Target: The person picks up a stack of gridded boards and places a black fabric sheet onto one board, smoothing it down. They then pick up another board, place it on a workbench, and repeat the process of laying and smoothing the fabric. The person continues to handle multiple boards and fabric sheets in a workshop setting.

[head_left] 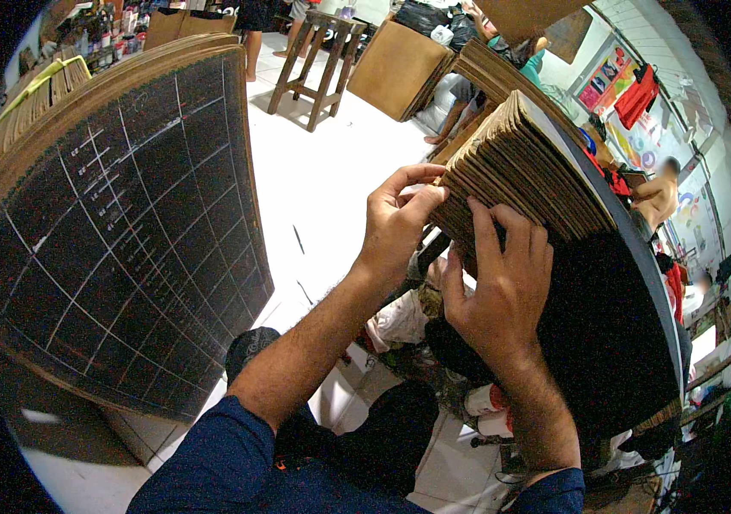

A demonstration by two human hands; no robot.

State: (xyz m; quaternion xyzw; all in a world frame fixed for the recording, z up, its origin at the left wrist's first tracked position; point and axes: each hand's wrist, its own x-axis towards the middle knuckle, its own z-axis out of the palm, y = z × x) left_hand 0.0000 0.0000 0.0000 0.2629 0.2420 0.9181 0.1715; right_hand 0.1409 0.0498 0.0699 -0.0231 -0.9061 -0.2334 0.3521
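A thick stack of thin brown boards (511,180) with rough, layered edges stands in front of me, right of centre. At its near left corner my left hand (395,218) is closed, thumb and forefinger pinched at a board's edge; the exact point of grip is partly hidden by the fingers. My right hand (503,278) lies against the near edges of the same stack. Its fingers are apart and reach up, with the thumb held away to the left. Nothing shows in its grasp. A dark surface (614,325) spreads to the right of this hand.
A large black board (125,223) with white grid lines leans at left. Beyond the bright floor stand a wooden stool (317,68) and stacked brown panels (400,70). White-and-red containers (490,403) sit below my right forearm. Other people are in the background.
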